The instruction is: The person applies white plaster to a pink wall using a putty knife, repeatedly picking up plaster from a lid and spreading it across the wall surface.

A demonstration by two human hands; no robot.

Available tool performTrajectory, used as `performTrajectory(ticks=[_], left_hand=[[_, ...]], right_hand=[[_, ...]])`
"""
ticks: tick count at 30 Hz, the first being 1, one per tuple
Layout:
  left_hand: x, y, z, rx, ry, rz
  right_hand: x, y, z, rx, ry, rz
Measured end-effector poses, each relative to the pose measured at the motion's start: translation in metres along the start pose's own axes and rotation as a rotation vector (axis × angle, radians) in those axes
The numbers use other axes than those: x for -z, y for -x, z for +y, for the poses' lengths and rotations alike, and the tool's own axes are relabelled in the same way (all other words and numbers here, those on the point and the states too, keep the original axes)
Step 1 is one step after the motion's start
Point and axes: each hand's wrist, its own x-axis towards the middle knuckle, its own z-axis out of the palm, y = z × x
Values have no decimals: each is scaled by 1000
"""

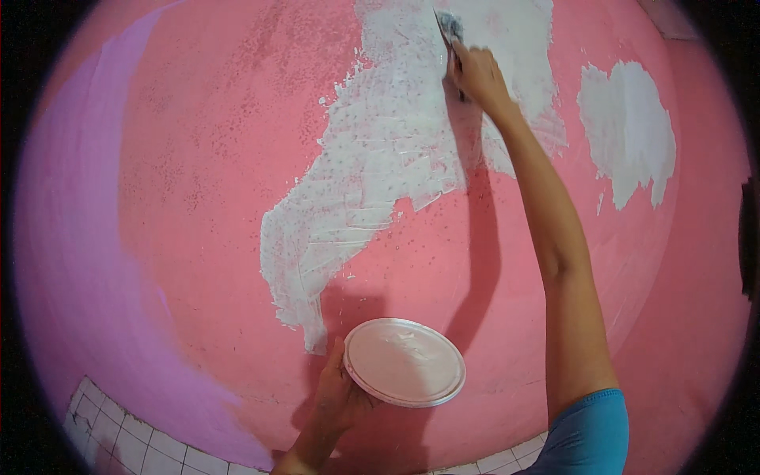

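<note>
My right hand (479, 75) is raised high, fingers wrapped round the handle of a putty knife (450, 28). Its blade meets a broad patch of white filler (380, 134) spread over the pink wall (214, 174). Lower down, my left hand (340, 392) grips the edge of a round white lid (405, 362) from below and the left. A little pale filler lies on the lid's face. Part of the left hand is hidden behind the lid.
A separate white filler patch (629, 134) is on the wall to the right. Purple paint (87, 214) covers the wall's left side. White tiles (131, 439) run along the bottom. A dark object (748, 237) shows at the far right edge.
</note>
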Motion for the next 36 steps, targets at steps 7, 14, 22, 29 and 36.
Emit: performTrajectory(ticks=[7, 14, 22, 29, 36], left_hand=[[11, -2, -6, 44, 68, 41], [2, -10, -8, 27, 118, 13], [15, -23, -25, 93, 289, 2], [15, -23, -30, 122, 463, -136], [-3, -22, -30, 73, 540, -240]], right_hand=[[84, 150, -85, -207, -136, -219], [68, 53, 4, -184, -21, -41], [56, 104, -21, -188, -80, -209], [123, 196, -97, -315, -302, -304], [77, 70, 10, -219, -49, -49]])
